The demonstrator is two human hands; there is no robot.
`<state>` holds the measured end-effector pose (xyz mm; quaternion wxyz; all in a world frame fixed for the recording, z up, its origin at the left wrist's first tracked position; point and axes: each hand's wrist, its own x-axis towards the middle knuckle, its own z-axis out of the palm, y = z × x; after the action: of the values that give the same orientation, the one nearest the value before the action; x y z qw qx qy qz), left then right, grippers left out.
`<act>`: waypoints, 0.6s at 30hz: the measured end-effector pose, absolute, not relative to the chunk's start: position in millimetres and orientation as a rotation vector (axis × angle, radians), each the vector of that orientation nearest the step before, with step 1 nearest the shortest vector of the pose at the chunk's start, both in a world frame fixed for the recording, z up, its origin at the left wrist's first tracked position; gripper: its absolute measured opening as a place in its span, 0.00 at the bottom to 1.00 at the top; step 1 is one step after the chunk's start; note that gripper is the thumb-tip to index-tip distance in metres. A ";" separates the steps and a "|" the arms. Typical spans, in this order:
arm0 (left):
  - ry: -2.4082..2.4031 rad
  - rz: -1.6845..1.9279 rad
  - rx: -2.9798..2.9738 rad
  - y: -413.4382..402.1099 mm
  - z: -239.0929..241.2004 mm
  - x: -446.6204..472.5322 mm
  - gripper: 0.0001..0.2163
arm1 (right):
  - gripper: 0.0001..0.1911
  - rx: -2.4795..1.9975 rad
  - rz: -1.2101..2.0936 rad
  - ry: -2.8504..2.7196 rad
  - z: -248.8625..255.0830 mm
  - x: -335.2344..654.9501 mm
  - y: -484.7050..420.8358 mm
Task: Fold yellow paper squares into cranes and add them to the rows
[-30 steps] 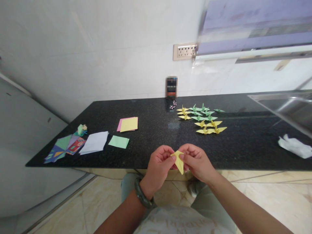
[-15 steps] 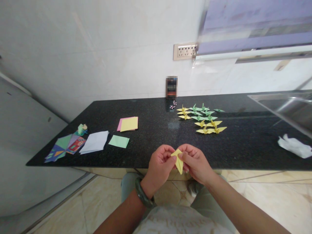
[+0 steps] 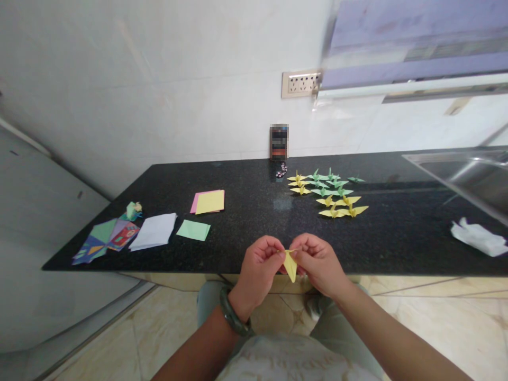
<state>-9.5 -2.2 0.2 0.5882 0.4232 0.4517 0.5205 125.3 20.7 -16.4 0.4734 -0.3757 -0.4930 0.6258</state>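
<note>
My left hand (image 3: 260, 267) and my right hand (image 3: 317, 262) both pinch a small folded yellow paper piece (image 3: 290, 264) between their fingertips, just over the front edge of the black granite counter (image 3: 246, 211). The piece hangs down to a point between the two hands. A dark green bangle (image 3: 232, 317) sits on my left wrist. Farther back on the counter stands a group of several finished yellow paper cranes (image 3: 342, 206) and green paper cranes (image 3: 329, 182).
Flat sheets lie to the left: a yellow sheet on a pink one (image 3: 209, 201), a green sheet (image 3: 193, 230), white sheets (image 3: 154, 231), patterned paper (image 3: 105, 241). A crumpled white tissue (image 3: 478, 237) lies at right near a steel sink (image 3: 468, 169). A small dark box (image 3: 279, 142) stands against the wall.
The yellow piece has been pressed narrower between my fingertips; its upper flap has closed down. Both hands have stayed in the same place.
</note>
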 end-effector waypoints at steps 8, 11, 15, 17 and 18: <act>0.912 1.137 0.736 -2.8 1.8 -9.3 0.09 | 0.03 -0.916 1.219 -1.506 -10.0 136.0 22.7; 0.945 1.079 0.749 -2.1 3.3 -10.8 0.13 | 0.06 -0.852 1.074 -1.661 -5.9 139.3 25.4; 1.072 1.066 0.837 -1.0 2.7 -11.2 0.13 | 0.08 -0.741 1.009 -1.808 -2.1 142.2 27.9; 1.075 1.072 0.867 -0.7 1.7 -11.4 0.12 | 0.07 -0.764 1.113 -1.753 -1.7 142.9 27.9; 1.074 1.078 0.882 -0.5 1.2 -11.7 0.12 | 0.06 -0.800 1.186 -1.691 -1.8 142.7 27.8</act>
<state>-11.7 -0.5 1.2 0.6375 0.3863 0.4705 0.4722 142.7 27.8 -1.8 0.4472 -0.3231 -0.6829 0.4789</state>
